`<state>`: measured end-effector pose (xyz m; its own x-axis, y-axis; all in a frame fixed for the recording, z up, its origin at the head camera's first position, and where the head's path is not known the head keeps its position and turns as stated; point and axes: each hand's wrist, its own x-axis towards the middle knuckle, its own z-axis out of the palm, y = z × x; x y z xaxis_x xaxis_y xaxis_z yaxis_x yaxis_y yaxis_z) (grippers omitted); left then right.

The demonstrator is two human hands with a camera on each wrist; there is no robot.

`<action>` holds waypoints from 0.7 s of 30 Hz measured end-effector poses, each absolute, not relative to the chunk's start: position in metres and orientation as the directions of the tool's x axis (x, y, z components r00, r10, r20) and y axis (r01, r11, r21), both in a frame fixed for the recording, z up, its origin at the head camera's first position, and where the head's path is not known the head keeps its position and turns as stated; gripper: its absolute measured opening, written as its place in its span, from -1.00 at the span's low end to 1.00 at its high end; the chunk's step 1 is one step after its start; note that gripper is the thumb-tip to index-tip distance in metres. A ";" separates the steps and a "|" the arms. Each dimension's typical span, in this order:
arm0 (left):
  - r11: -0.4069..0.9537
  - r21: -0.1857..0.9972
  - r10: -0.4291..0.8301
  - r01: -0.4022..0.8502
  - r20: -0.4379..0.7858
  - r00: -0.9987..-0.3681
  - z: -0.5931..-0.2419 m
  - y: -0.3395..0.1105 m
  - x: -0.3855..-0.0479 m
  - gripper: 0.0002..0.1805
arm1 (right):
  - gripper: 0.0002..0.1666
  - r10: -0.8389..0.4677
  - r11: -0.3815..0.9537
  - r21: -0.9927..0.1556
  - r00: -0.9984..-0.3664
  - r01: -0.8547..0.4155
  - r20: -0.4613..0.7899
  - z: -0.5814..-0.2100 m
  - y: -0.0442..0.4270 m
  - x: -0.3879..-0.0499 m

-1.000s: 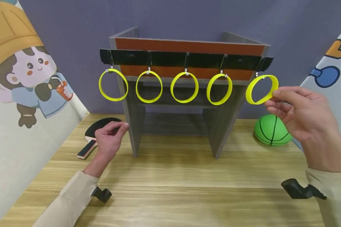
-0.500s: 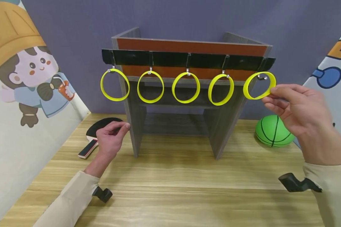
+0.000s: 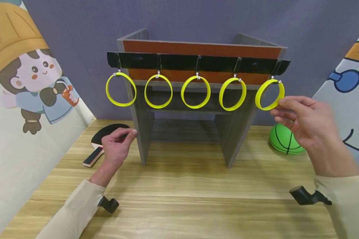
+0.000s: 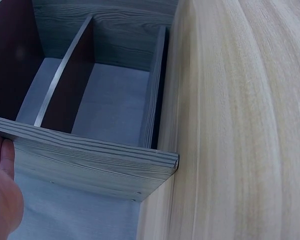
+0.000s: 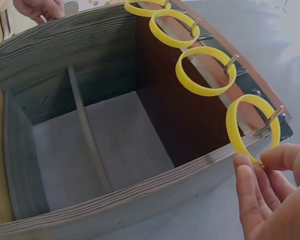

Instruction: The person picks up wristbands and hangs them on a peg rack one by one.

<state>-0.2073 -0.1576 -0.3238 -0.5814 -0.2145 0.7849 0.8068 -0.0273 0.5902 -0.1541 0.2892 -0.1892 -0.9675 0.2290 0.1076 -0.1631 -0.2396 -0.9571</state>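
Note:
My right hand (image 3: pixel 309 121) pinches the lower right side of a yellow ring (image 3: pixel 258 97), whose top meets the rightmost metal hook (image 5: pixel 274 115). The same ring (image 5: pixel 232 125) stands above my fingertips in the right wrist view. Several matching rings hang from hooks along a black strip (image 3: pixel 179 61); one is the neighbouring ring (image 3: pixel 222 96). My left hand (image 3: pixel 116 146) holds nothing, its fingers loosely bent. Its fingertips are at the front edge of the grey wooden shelf unit's left panel (image 3: pixel 140 142); whether they touch is hard to tell.
The shelf unit (image 3: pixel 236 139) stands on a wood-grain table (image 3: pixel 182 199), with a red-brown board (image 3: pixel 203 48) behind the strip. A table tennis bat (image 3: pixel 93 156) lies at the left, partly behind my left hand. At the right sits a green ball (image 3: pixel 282 141), partly hidden by my right hand.
My right hand first lifted the rightmost ring and tilted it around its hook, then lowered it and moved a little left. The left hand keeps its place by the panel.

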 end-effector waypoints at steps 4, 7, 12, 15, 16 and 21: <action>-0.017 0.589 -0.215 0.808 0.787 -0.578 -0.324 -0.160 -0.206 -0.92 | -0.58 0.237 -0.181 -0.970 -0.964 -0.163 0.118 -0.197 0.287 -0.154; -0.013 0.593 -0.217 0.805 0.785 -0.581 -0.324 -0.159 -0.206 -0.92 | -0.59 0.229 -0.146 -0.976 -0.965 -0.164 0.128 -0.204 0.287 -0.152; 0.041 0.621 -0.204 0.783 0.772 -0.602 -0.321 -0.158 -0.203 -0.91 | -0.79 0.128 -0.104 -0.975 -0.975 -0.195 0.182 -0.227 0.288 -0.145; 0.097 0.641 -0.179 0.761 0.764 -0.620 -0.317 -0.158 -0.201 -0.92 | -0.89 0.010 -0.074 -0.969 -0.972 -0.236 0.236 -0.249 0.293 -0.140; 0.112 0.646 -0.168 0.755 0.762 -0.626 -0.315 -0.158 -0.200 -0.92 | -0.89 -0.029 -0.069 -0.967 -0.968 -0.246 0.248 -0.257 0.295 -0.139; 0.271 0.611 -0.049 0.743 0.780 -0.624 -0.314 -0.165 -0.196 -0.92 | -0.85 -0.117 0.034 -0.969 -0.964 -0.245 0.240 -0.280 0.308 -0.131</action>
